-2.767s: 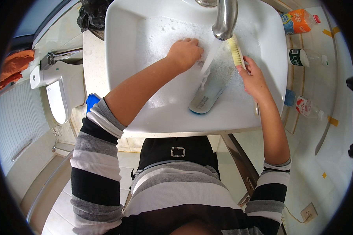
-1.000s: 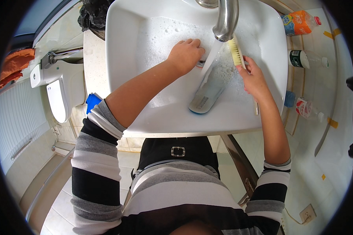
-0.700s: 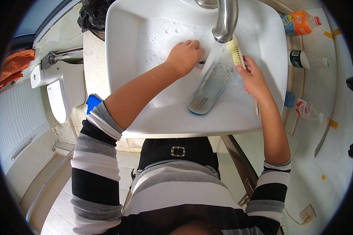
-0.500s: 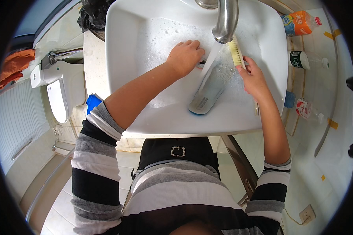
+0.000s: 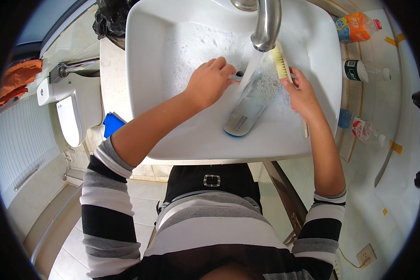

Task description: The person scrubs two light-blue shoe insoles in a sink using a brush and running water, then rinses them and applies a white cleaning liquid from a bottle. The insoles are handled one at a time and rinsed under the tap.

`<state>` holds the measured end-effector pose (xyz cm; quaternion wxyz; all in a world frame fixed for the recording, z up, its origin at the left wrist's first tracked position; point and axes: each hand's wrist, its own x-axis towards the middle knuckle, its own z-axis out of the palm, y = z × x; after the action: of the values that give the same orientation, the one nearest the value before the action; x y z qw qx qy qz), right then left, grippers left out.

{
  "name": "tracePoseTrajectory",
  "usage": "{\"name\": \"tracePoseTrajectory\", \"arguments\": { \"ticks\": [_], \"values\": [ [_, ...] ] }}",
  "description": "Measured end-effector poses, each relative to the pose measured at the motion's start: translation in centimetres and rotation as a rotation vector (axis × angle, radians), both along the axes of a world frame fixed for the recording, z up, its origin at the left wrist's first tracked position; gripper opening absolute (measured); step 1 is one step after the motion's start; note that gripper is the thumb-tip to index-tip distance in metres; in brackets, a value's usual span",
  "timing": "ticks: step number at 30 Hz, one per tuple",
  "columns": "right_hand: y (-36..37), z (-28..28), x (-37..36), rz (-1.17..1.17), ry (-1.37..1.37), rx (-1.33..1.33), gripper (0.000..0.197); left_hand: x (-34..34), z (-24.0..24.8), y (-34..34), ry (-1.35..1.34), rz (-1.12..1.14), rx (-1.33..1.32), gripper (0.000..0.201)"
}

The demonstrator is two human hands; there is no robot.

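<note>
Brush held in right hand, fingers closed round the handle, thumb laid along it; bristles turned to the left, brush head held just to the right of the water stream, handle end pointed toward the near side of the sink. Left hand held low in the sink, fingers bent, fingertips brought just beside the drain hole; whether anything is pinched there cannot be told, fingertips partly hidden. Grey-white insole with blue edge laid slantwise in the sink, between the two hands but nearer the person; its far part partly covered by bubbles, its near end left bare. Insole touched by neither hand, as far as can be seen; brush held apart from it. Water poured from metal tap near the insole's far end. White foam spread over the far left part of the sink. Black plastic bag placed on the counter at far left. Orange-labelled bottle, dark-labelled bottle and red-and-white-labelled bottle lined up right of the sink. Toilet seen at left, orange cloth hung beyond it
</note>
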<state>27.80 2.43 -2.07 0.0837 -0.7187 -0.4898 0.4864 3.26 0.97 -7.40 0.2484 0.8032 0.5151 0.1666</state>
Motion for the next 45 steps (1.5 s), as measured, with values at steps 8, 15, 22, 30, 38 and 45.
{"name": "tracePoseTrajectory", "arguments": {
  "ticks": [8, 15, 22, 30, 38, 45],
  "values": [
    [-0.6, -0.8, 1.1, 0.067, -0.020, 0.148, 0.046, 1.5, 1.6, -4.8, -0.373, -0.380, -0.317, 0.018],
    [-3.6, 0.2, 1.7, 0.365, -0.075, 0.272, 0.039, 2.4, 0.4, -5.8, -0.117, -0.520, -0.340, 0.034],
    [-5.1, 0.0, 2.3, 0.739, -0.383, 0.401, 0.043, 1.7, 0.2, -6.2, -0.018, -0.552, -0.350, 0.038],
    [-5.5, 0.7, 2.0, 0.879, -0.429, 0.441, 0.039, 2.1, 0.1, -6.0, 0.006, -0.543, -0.384, 0.038],
    [-5.8, 0.6, 2.4, 0.726, -0.593, 0.617, 0.037, 2.2, 0.2, -6.4, 0.076, -0.552, -0.340, 0.036],
    [-5.3, 0.8, 2.5, 0.597, -0.771, 0.472, 0.043, 2.2, 0.2, -6.1, 0.059, -0.559, -0.385, 0.037]
  ]
}}
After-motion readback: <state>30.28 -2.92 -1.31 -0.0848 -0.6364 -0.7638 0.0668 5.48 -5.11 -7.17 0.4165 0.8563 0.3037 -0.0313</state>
